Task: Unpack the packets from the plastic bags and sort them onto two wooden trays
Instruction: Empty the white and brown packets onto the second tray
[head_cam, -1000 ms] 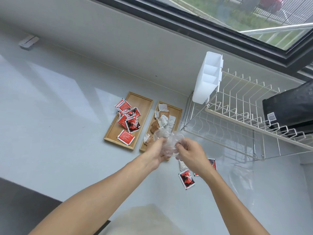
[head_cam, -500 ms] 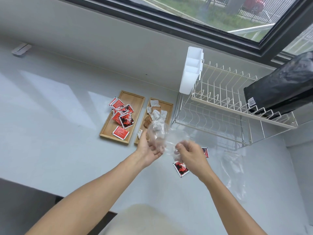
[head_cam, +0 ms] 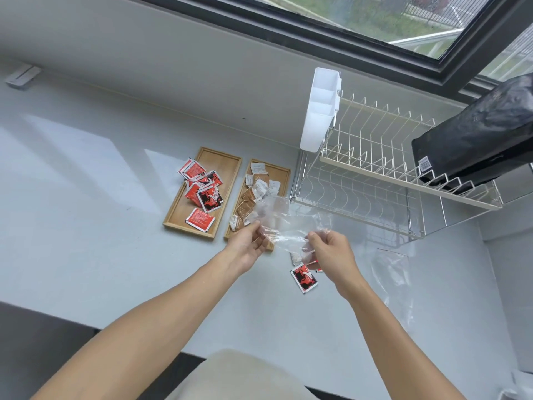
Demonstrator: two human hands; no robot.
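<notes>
Both hands hold a clear plastic bag (head_cam: 284, 223) above the counter, stretched between them. My left hand (head_cam: 248, 243) pinches its left end and my right hand (head_cam: 327, 249) grips its right end. Behind them lie two wooden trays: the left tray (head_cam: 227, 166) carries several red packets (head_cam: 202, 192), the right tray (head_cam: 282, 174) carries several white and brown packets (head_cam: 256, 189). A red-and-black packet (head_cam: 303, 278) and a pale packet (head_cam: 295, 257) lie loose on the counter under my right hand.
A white wire dish rack (head_cam: 375, 180) stands right of the trays, with a white cutlery holder (head_cam: 320, 111) and a black bag (head_cam: 476, 137) on it. Another empty clear bag (head_cam: 392, 272) lies at the right. The grey counter (head_cam: 86, 197) meets a wall under a window.
My hands have drawn apart and pulled the crumpled bag out flat between them. The view has shifted a little to the right.
</notes>
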